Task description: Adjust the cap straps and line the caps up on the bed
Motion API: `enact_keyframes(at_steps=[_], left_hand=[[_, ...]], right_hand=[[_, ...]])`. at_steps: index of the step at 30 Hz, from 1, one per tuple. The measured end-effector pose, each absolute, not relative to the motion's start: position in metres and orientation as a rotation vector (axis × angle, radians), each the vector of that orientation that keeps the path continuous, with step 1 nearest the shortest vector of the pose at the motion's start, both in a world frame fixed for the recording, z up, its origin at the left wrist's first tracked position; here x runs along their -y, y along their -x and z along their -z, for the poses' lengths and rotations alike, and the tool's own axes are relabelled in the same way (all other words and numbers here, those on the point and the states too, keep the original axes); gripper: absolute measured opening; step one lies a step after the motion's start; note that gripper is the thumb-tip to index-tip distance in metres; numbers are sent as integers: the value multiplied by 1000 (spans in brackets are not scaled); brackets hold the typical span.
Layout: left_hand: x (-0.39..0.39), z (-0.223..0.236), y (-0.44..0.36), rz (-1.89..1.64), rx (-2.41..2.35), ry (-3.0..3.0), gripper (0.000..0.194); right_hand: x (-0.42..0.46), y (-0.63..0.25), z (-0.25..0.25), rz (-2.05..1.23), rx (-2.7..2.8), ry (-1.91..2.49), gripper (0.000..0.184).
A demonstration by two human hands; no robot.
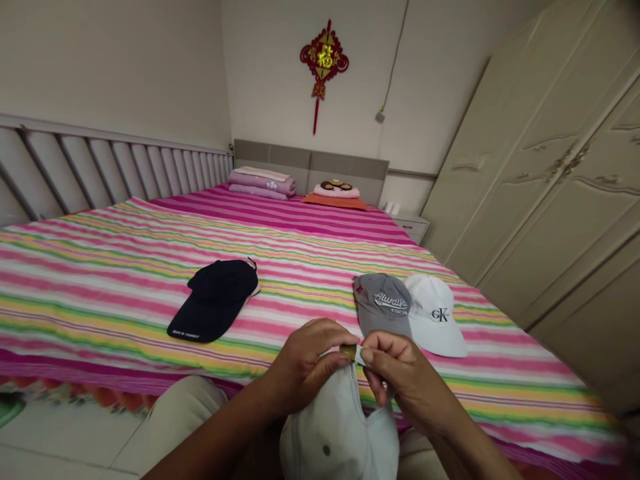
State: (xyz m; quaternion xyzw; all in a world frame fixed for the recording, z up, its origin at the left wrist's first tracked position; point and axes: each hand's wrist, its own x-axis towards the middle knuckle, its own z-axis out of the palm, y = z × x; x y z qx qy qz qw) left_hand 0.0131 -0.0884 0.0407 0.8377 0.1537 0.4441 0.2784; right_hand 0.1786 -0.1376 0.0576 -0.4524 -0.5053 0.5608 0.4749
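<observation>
A light grey baseball cap (327, 433) hangs in front of my lap, its back opening turned up toward the bed. My left hand (315, 363) pinches the brass-coloured buckle of the cap's back strap between thumb and fingers. On the other side of the buckle, my right hand (395, 370) grips the pale end of that strap. Just beyond my right hand, a grey cap (383, 303) with "Always" lettering lies partly over a white cap (437, 317) marked "CK". A black cap (217, 293) rests on the bed to the left, its brim toward me.
The bed has a striped sheet (115, 267) and a headboard (345, 170). Folded purple bedding (260, 183) and a pink-and-orange stack (337, 193) sit at its head. A railing (125, 163) runs along the left; a wardrobe (540, 153) and small nightstand (413, 227) stand right.
</observation>
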Motion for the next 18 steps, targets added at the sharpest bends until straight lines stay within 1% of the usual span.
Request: enact_keyframes(at_steps=[6, 13, 18], left_hand=[[88, -43, -14, -1082, -411, -2031, 23], [92, -37, -19, -1092, -444, -1752, 22], [92, -28, -21, -1081, -375, -1670, 28]], right_hand=[[140, -180, -58, -1418, 1211, 1078, 26], [142, -176, -54, -1421, 1161, 1091, 28], [144, -174, -49, -1392, 1121, 1095, 30]])
